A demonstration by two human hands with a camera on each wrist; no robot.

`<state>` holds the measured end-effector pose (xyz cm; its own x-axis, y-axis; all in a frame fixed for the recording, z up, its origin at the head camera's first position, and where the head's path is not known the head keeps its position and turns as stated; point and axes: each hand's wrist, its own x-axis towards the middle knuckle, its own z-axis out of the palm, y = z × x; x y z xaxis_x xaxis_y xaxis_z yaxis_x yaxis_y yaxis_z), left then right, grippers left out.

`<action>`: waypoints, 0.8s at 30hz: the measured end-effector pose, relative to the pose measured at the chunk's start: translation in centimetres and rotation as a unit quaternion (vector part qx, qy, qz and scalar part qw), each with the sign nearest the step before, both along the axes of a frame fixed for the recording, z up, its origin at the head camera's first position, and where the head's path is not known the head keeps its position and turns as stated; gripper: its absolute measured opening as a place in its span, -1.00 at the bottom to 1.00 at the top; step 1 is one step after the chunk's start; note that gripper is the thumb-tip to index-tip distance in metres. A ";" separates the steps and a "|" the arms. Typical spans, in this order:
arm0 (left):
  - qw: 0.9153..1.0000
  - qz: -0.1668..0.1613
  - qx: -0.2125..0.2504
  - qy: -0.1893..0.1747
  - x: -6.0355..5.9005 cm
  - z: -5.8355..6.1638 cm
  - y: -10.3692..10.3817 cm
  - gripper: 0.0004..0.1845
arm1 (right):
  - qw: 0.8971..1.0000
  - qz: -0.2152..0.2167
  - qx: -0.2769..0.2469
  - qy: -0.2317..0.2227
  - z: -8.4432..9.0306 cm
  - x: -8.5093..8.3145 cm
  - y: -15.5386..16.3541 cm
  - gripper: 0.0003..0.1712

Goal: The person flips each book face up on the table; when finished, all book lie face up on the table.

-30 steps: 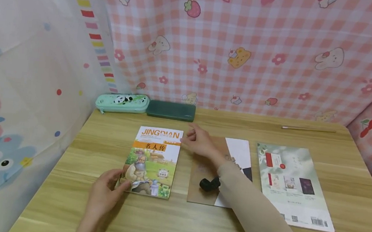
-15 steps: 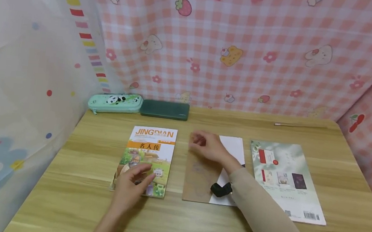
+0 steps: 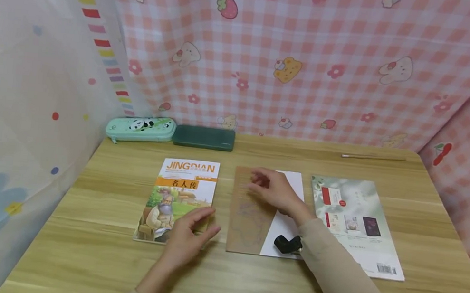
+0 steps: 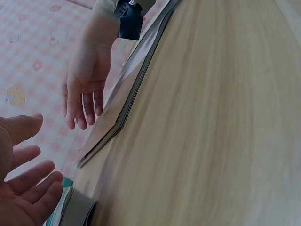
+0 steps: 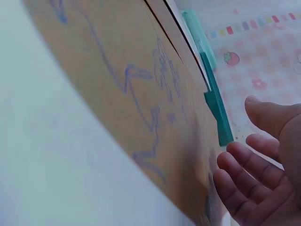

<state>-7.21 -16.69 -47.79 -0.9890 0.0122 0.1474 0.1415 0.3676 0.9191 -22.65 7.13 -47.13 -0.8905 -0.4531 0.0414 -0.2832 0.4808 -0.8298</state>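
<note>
Lying flat on the big wooden table (image 3: 420, 261): three books in a row. Green-white paper book (image 3: 356, 221) on the right, colourful picture book (image 3: 183, 184) on the left, brown-and-white paper book (image 3: 253, 215) between them. Left hand (image 3: 186, 239) over the picture book's near corner, fingers straight, holding nothing. Right hand (image 3: 275, 191) above the brown one, fingers loose, holding nothing.

Pink gingham curtain (image 3: 312, 68), mint panda pencil case (image 3: 140, 128), dark green case (image 3: 203, 137), brown-and-white book (image 3: 253, 215)

brown-white book (image 3: 253, 215) part hidden by right hand (image 3: 275, 191), cover drawing blurred, wrist views smeared
</note>
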 end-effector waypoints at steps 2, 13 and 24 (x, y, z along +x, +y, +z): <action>1.000 -0.007 -0.001 -0.003 0.0 0.0 0.3 -0.54 | 1.000 -0.004 0.005 0.012 0.1 0.0 0.6 -0.51; 0.999 -0.025 -0.035 0.003 0.2 0.1 1.4 -0.51 | 0.998 -0.037 0.027 0.051 0.4 0.3 3.9 -0.49; 0.998 -0.040 -0.051 0.007 0.3 0.3 2.1 -0.48 | 0.994 -0.072 0.041 0.075 0.3 0.2 6.9 -0.50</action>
